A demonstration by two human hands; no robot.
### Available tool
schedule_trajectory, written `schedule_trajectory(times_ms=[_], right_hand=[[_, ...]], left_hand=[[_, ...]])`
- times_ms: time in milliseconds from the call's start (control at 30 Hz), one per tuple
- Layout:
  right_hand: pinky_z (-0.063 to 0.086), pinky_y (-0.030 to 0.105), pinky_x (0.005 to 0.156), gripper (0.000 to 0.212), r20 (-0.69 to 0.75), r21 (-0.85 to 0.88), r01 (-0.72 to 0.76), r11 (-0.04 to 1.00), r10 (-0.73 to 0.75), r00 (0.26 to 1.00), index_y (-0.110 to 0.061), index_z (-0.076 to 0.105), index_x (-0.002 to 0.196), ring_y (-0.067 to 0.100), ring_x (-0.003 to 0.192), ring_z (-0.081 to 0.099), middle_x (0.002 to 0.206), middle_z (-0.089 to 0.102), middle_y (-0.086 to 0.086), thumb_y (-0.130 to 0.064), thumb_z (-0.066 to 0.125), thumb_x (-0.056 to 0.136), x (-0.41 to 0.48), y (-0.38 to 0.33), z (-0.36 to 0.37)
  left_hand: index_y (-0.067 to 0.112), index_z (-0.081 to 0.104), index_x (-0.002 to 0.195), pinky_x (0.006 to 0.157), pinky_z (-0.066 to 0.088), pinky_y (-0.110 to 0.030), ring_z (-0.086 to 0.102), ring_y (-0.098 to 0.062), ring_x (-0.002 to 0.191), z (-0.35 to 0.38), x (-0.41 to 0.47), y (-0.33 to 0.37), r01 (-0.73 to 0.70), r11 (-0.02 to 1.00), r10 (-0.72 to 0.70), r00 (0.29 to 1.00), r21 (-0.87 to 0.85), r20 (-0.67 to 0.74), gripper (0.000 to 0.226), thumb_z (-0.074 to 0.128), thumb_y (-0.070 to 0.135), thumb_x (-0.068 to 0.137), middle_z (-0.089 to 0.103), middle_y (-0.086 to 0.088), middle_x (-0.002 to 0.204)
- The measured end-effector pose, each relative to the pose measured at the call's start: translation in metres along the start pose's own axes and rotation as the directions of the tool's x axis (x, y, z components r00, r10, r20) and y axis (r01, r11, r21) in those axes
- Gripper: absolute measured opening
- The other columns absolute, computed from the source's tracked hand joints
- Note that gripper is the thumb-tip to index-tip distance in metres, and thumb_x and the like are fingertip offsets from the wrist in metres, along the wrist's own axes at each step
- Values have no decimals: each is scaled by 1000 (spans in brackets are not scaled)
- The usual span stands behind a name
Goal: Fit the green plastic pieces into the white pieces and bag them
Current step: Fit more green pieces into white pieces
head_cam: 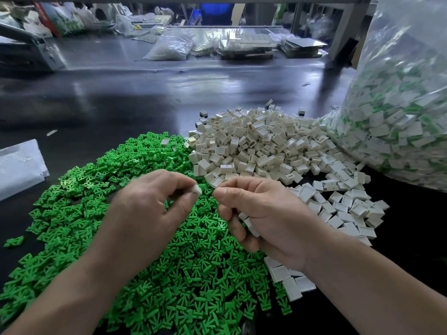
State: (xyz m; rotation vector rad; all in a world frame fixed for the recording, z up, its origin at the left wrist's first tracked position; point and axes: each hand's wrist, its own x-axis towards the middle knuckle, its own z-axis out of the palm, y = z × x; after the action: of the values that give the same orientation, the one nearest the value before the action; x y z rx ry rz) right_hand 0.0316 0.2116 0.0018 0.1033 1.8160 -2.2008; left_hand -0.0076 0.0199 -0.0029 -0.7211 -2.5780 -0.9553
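fitting step in hand: white piece (197,189) is pinched by left hand (147,209) above green pile (169,274) | spare white pieces (249,224) are gripped in right hand (268,221) | next: one from the pile must be seated squarely

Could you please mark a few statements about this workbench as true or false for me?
1. The green pieces lie in a loose pile. True.
2. The left hand pinches a white piece. True.
3. The right hand is empty. False: its curled fingers hold spare white pieces.
4. The clear bag stands at the left. False: it stands at the right, beside the white pile.
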Motion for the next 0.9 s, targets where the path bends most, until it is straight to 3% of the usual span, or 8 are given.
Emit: schedule_trajectory(times_ms=[133,267,400,500,600,700,800,900], right_hand=[[35,17,35,21,56,-38,28,999,-25,998,-22,68,78,7,43,48,63,59,-6,-34,67,95,-2,1,2],[36,18,37,20,57,-72,66,995,-62,996,-19,68,77,10,45,50,65,62,-4,-29,66,95,-2,3,2],[37,21,37,12,49,-91,82,992,-78,996,-16,70,81,15,49,51,73,64,1,-24,62,85,1,7,1],[39,25,40,11,24,-229,97,968,-94,995,-16,68,83,24,53,51,72,63,9,-24,61,86,0,9,1],[42,23,41,11,17,-382,128,915,-131,991,-26,68,85,9,45,53,56,60,-2,-23,59,91,-3,9,2],[43,19,42,10,31,-500,189,845,-201,979,-30,66,91,1,45,54,55,60,-9,-24,59,95,-6,10,4],[43,21,42,9,14,-468,170,867,-185,983,-29,68,92,4,49,57,64,63,-4,-25,61,95,-6,9,5],[40,23,40,10,-19,-364,88,927,-102,995,-26,68,89,10,49,55,71,65,9,-18,63,92,-4,5,5]], left_hand=[[32,68,98,77,38,-7,58,-2,88,7,-5,14,-79,997,79,997,0,-14,21,56,45,87,61,22,90],[30,69,102,75,47,-20,61,-6,90,9,-6,16,-103,994,102,995,-38,-22,25,56,43,86,62,20,95],[28,70,103,78,44,-12,61,-4,94,9,-6,16,-108,989,110,994,-102,16,24,54,38,88,61,20,98],[36,66,97,72,43,-6,61,2,88,9,-7,18,-35,988,39,999,-152,23,18,55,45,87,63,20,90],[40,63,90,58,45,-7,63,1,71,12,-7,19,127,948,-115,992,-292,59,17,65,57,84,67,19,81],[36,63,84,46,39,-8,54,1,52,12,-6,17,194,911,-178,981,-364,76,16,67,50,78,65,11,68],[38,64,88,50,42,-9,59,-2,59,12,-7,15,211,900,-192,977,-382,88,10,72,34,83,68,9,74],[44,67,96,56,46,-9,65,-5,72,12,-7,16,172,910,-150,985,-378,87,14,69,36,86,70,14,82]])
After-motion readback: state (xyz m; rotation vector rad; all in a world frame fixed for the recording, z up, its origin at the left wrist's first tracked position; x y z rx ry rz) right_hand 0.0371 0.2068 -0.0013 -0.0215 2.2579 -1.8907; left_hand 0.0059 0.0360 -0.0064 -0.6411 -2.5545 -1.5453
